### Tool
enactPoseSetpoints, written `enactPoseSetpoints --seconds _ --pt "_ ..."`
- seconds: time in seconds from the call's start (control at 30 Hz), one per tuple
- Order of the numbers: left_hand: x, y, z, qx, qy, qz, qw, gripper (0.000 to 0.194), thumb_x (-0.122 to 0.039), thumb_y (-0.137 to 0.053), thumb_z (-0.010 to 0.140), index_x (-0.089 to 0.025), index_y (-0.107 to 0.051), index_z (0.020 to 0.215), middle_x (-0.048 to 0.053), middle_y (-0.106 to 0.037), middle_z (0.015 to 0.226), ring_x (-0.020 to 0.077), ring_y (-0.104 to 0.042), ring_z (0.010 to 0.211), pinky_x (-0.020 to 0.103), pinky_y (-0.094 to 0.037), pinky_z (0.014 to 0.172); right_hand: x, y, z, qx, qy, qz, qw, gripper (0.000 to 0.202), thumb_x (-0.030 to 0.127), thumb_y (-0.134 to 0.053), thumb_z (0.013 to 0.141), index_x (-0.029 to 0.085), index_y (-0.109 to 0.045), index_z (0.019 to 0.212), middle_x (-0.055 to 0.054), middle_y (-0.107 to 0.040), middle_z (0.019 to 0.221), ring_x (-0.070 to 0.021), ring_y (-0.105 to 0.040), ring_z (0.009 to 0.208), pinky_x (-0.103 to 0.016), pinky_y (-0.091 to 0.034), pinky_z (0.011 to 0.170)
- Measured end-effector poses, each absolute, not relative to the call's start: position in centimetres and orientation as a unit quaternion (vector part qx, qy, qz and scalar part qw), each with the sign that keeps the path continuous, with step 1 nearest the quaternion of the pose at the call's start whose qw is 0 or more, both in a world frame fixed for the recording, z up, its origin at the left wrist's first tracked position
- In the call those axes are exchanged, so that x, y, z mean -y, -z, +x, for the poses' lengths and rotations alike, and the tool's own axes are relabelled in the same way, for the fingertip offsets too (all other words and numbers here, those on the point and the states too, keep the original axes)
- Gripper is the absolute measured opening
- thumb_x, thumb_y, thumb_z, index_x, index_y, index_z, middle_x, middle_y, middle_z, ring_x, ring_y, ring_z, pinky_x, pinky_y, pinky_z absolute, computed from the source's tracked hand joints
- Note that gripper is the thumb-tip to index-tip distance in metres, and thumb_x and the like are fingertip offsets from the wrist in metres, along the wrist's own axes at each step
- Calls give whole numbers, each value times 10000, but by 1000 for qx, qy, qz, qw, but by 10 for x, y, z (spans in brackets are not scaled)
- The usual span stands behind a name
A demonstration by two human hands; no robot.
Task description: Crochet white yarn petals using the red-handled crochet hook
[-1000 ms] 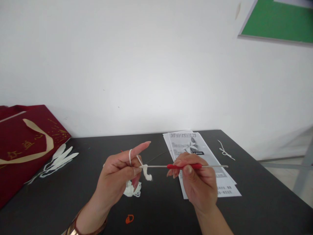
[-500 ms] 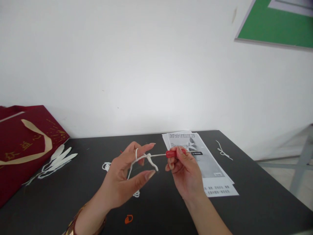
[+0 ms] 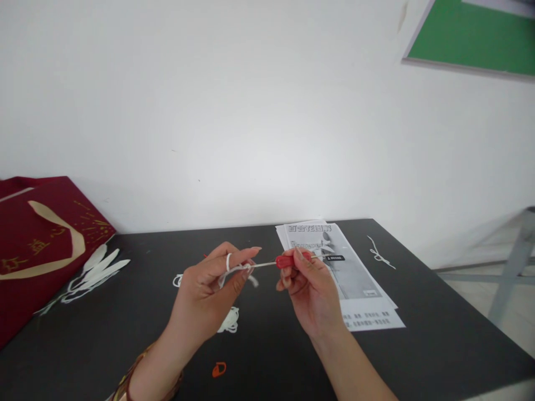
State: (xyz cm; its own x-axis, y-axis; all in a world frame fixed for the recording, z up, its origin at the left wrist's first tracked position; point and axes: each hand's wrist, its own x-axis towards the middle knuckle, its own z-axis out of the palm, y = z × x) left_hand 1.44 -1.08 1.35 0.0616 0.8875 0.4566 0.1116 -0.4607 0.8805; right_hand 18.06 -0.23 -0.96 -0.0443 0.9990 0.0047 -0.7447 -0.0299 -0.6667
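Observation:
White yarn (image 3: 229, 262) loops round a finger of my left hand (image 3: 204, 295), whose thumb and fingertips are closed on the small yarn piece at the hook's tip. My right hand (image 3: 313, 289) grips the red handle of a crochet hook (image 3: 285, 261). The thin metal shaft points left and meets the yarn between my left fingertips. A short yarn tail hangs just right of my left thumb. Below my left hand, a bundle of white yarn (image 3: 229, 321) lies on the black table (image 3: 267, 356).
Printed sheets (image 3: 365, 289) lie behind my right hand. At the left stand a dark red bag (image 3: 45, 239) and white crocheted petals (image 3: 102, 272). An orange stitch marker (image 3: 219, 369) is near the front, a thin white yarn piece (image 3: 380, 256) at the right.
My left thumb has moved up and closed against the fingers, pinching the yarn. My right hand and the hook have shifted slightly left. More of the yarn bundle below shows.

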Motion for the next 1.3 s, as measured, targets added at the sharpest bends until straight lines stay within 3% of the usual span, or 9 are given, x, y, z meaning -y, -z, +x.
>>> enactPoseSetpoints --seconds 0.07,0.23,0.47,0.57,0.77,0.87,1.0,1.1,1.3 --pt "10 -12 14 -416 -563 619 356 281 -167 -702 773 -284 -766 1020 -2 -609 707 105 -521 617 213 -402 531 2 10 180 248 -683 -245 642 179 275 -785 728 113 -722 773 4 -658 553 -76 -569 443 -178 -575 449" --pt "8 -8 16 -455 -576 521 436 387 -198 -788 684 -257 -747 1065 -8 -693 667 151 -618 694 283 -500 688 1 14 179 225 -704 -239 629 176 271 -785 732 115 -727 789 10 -665 555 -67 -569 431 -168 -576 451" --pt "5 -1 27 -422 -633 433 485 461 -174 -827 617 -217 -741 1069 -11 -704 627 149 -634 668 288 -524 681 2 15 176 206 -709 -243 629 192 268 -805 712 120 -729 809 3 -697 581 -79 -609 450 -170 -591 476" --pt "6 3 32 -416 -639 433 481 462 -165 -822 623 -220 -738 1074 -7 -710 659 141 -627 654 277 -520 657 3 14 175 214 -701 -248 633 183 264 -793 723 123 -731 821 -1 -706 595 -82 -620 467 -177 -598 499" --pt "7 2 31 -427 -613 485 455 460 -184 -771 711 -245 -698 1161 1 -707 765 125 -606 726 260 -489 759 5 12 173 275 -652 -266 655 198 312 -764 756 131 -729 828 -19 -722 623 -97 -650 501 -185 -583 521" --pt "5 -1 24 -426 -569 532 460 454 -216 -776 712 -239 -701 1160 17 -677 796 138 -591 756 258 -480 737 5 12 174 296 -633 -271 662 190 314 -755 762 135 -727 818 -20 -719 616 -100 -648 491 -184 -570 514" --pt "0 1 14 -423 -550 548 467 292 -232 -744 756 -277 -753 1045 -5 -600 768 104 -531 707 201 -429 602 5 13 175 305 -632 -277 656 185 316 -751 764 136 -723 796 -23 -718 618 -96 -637 477 -185 -563 500" --pt "-1 4 11 -416 -544 545 483 358 -230 -727 776 -303 -716 1126 -29 -563 703 81 -461 610 193 -381 524 5 15 175 299 -639 -273 655 178 309 -752 763 135 -725 794 -17 -709 605 -92 -627 481 -184 -567 495" --pt "2 14 24 -384 -624 489 474 437 -176 -757 737 -341 -702 1138 -22 -643 784 83 -531 693 180 -424 600 3 19 173 254 -680 -259 637 181 291 -755 761 126 -730 831 -13 -707 611 -89 -633 504 -185 -586 513"
